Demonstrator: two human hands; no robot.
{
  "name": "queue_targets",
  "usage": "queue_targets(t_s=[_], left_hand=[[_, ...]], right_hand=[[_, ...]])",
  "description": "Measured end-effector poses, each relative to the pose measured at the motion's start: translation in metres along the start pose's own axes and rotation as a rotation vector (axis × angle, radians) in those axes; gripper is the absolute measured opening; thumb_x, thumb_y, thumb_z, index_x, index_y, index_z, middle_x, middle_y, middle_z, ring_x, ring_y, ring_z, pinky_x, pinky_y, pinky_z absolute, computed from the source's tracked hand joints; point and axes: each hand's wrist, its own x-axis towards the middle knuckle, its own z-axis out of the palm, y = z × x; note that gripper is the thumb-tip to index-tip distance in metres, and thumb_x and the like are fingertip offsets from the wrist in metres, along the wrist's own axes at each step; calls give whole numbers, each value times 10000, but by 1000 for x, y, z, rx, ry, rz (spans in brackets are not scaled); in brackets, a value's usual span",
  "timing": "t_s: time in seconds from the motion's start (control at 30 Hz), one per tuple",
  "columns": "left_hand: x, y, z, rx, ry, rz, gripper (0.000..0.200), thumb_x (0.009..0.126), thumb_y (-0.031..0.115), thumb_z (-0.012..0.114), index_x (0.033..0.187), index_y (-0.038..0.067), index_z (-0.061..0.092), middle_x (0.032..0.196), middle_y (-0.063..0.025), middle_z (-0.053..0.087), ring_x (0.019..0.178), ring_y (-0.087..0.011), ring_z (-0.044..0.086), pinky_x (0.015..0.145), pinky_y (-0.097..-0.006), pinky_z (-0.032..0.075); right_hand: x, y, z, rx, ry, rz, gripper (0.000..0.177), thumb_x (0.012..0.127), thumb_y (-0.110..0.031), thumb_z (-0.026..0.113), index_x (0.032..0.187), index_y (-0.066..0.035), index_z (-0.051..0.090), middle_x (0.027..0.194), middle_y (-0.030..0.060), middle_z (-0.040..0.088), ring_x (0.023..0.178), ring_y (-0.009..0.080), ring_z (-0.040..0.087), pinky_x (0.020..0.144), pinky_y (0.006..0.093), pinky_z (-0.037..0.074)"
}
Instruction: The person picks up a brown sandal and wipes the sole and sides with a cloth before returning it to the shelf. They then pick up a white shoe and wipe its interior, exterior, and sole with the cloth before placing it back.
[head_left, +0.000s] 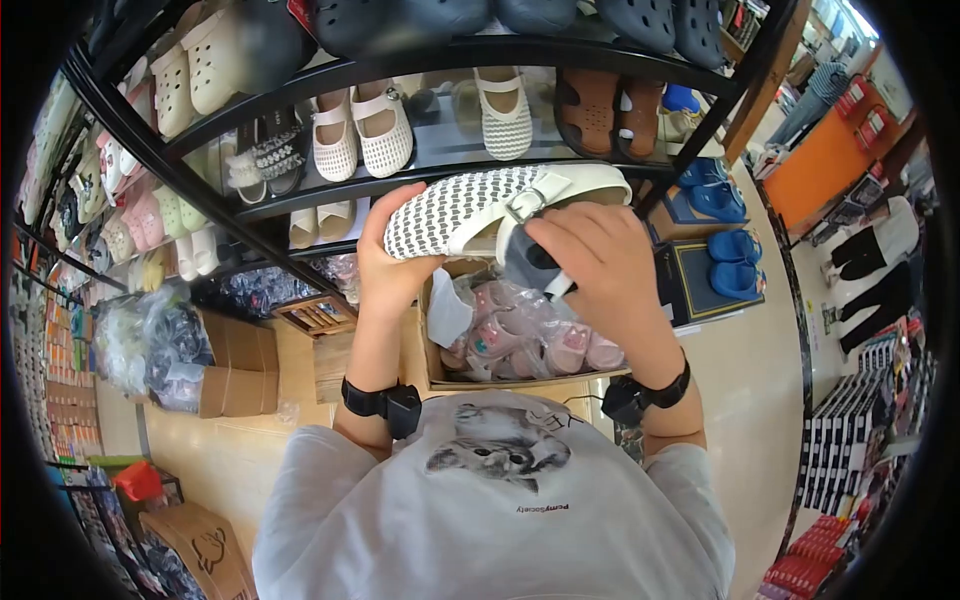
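My left hand (pixel 388 255) is closed around the toe end of a white shoe (pixel 465 210) with a dark woven pattern and a buckled strap. The shoe is held up sideways in front of the shelf. My right hand (pixel 605 262) is closed on a dark grey rounded thing (pixel 530 262) with a white edge, close against the shoe's strap and opening. What kind of thing it is I cannot make out. Below both hands, a cardboard box (pixel 432 345) holds pink shoes (pixel 500 330) in clear plastic bags.
A black-framed rack (pixel 440 185) ahead bears sandals and clogs, including a similar white patterned shoe (pixel 503 115) and brown sandals (pixel 588 110). Blue clogs (pixel 735 265) sit on boxes at the right. A cardboard box (pixel 240 365) with plastic-wrapped goods stands at the left.
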Motion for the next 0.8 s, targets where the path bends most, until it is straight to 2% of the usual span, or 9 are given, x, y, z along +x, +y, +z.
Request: queue_targets(t_s=[0.2,0.27,0.33,0.4,0.47,0.53,0.6,0.73,0.8], left_hand=[[-1,4,6,39,-31,2,596,535,-117,679,1096,6,517,1032,-77,563,917,-129,552,802,-243,440],[0,4,5,-55,-23,-24,609,534,-121,680,1106,0,509,1038,-85,562,923,-133,552,810,-249,441],[-2,4,5,-53,-13,-25,621,535,-124,683,1116,-7,498,1039,-90,562,928,-136,550,809,-254,444],[-4,5,5,-110,8,-36,646,535,-132,678,1136,-9,476,1047,-96,558,932,-144,551,809,-259,450],[-4,8,6,-161,36,-63,663,534,-135,674,1150,-12,460,1050,-100,556,938,-152,550,813,-266,451],[-5,10,3,-211,68,-90,680,534,-138,670,1164,-15,444,1054,-104,554,944,-160,550,817,-273,451],[-5,13,-2,-333,50,-120,706,533,-134,662,1186,-19,417,1069,-113,545,960,-181,546,828,-296,452],[-5,20,-5,-378,41,-139,728,544,-117,658,1211,-23,384,1109,-130,523,989,-197,535,841,-317,448],[-5,21,-7,-400,34,-156,747,538,-102,664,1220,-27,369,1116,-137,517,1006,-207,527,859,-325,437]], right_hand=[[-6,14,12,-68,-4,242,495,528,-1,604,1010,-88,536,937,43,560,853,233,519,708,350,373],[-11,24,16,-194,111,305,567,485,11,627,1033,-90,523,954,51,552,869,238,515,716,351,374],[-12,29,9,-209,115,340,561,481,-16,667,1021,-78,529,922,65,556,861,254,520,712,360,381],[-13,33,4,-225,250,470,549,487,-41,704,1010,-66,539,888,88,556,829,298,521,696,375,398],[-13,32,-9,-159,310,586,495,537,-52,730,996,-46,544,900,83,576,842,273,546,726,351,420],[-21,37,-21,194,540,865,428,612,-50,719,1001,-20,541,962,76,583,885,197,554,775,299,424],[-33,40,-36,587,642,1034,398,661,-58,705,1014,12,536,1002,86,573,907,146,542,800,261,414],[-47,38,-42,708,860,948,447,680,-45,681,1081,31,500,998,105,571,888,169,558,796,271,426],[-47,33,-45,693,855,954,474,682,-64,686,1101,28,484,1004,110,569,901,176,556,812,276,422]])
